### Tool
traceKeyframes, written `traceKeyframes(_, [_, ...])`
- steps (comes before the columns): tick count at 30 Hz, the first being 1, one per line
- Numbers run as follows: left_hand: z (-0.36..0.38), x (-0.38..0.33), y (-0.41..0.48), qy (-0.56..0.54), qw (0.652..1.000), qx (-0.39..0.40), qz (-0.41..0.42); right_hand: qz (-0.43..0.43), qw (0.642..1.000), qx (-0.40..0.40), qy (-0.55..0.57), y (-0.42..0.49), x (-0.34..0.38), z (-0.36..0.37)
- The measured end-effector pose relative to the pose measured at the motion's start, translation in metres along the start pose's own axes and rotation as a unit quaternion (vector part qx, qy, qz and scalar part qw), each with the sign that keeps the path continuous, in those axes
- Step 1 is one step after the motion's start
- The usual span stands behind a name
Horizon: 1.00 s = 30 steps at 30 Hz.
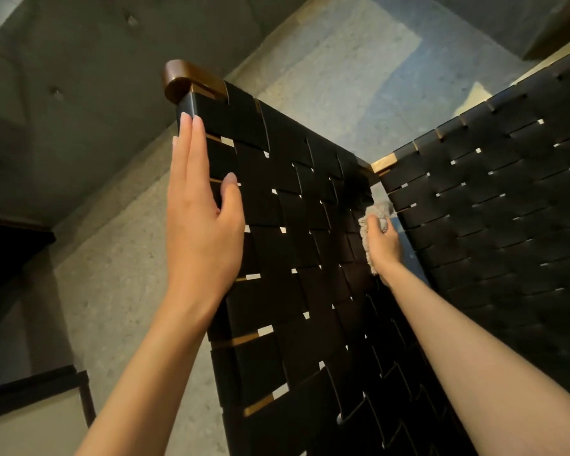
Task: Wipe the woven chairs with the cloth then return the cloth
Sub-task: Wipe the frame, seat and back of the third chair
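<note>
- The woven chair (297, 258) in front of you fills the middle of the view: broad black straps crossed over and under each other, with a brown wooden frame corner (191, 79) showing at its upper left.
- A second woven chair (507, 225) of the same black weave stands just beside it on the right; the two meet near a wooden corner piece (384, 164).
- The pale speckled floor (343, 77) shows beyond and to the left of the chairs.
- Your left hand (204, 225) lies flat along the left edge of the first chair, its fingers (191, 139) straight and released, the tips reaching up near the wooden corner and the thumb resting on the weave.
- Your right hand (384, 245) is further away, at the far edge of the same chair, close to where the chairs meet; its fingers are curled, grasping the cloth.
- The cloth (369, 222), small, pale and nubbly, is bunched in that hand and pressed against the black straps.
</note>
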<state>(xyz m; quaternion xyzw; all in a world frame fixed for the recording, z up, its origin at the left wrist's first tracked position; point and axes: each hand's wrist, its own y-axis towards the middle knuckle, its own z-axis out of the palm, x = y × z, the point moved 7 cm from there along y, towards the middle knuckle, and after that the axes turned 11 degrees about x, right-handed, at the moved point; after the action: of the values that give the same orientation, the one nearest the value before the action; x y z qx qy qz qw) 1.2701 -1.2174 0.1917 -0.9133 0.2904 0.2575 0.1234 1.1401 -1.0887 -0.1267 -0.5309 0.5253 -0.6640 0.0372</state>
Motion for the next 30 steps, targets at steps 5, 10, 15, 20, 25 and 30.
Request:
traceKeyframes(5, [-0.001, 0.001, -0.001, -0.043, 0.999, -0.001, -0.002, -0.068, 0.996, 0.036, 0.039, -0.055, 0.046, 0.012])
traceKeyframes(10, [-0.001, 0.006, 0.000, -0.073, 0.997, 0.006, 0.003, -0.336, 0.925, 0.173, 0.034, -0.134, 0.180, 0.064])
traceKeyframes(15, [-0.001, 0.006, 0.002, -0.095, 0.995, 0.002, 0.012, -0.451, 0.882, 0.140, -0.004, -0.154, 0.264, 0.091])
traceKeyframes(20, [0.000, 0.009, 0.001, -0.074, 0.997, -0.001, -0.010, -0.451, 0.888, 0.084, -0.034, -0.126, 0.247, 0.084])
traceKeyframes(25, [0.001, 0.008, 0.001, -0.065, 0.998, 0.001, -0.007, -0.280, 0.958, 0.054, 0.006, -0.044, 0.173, 0.047])
traceKeyframes(30, [0.000, 0.008, 0.001, -0.069, 0.998, -0.006, -0.004, -0.041, 0.998, 0.015, 0.051, 0.011, 0.077, 0.015])
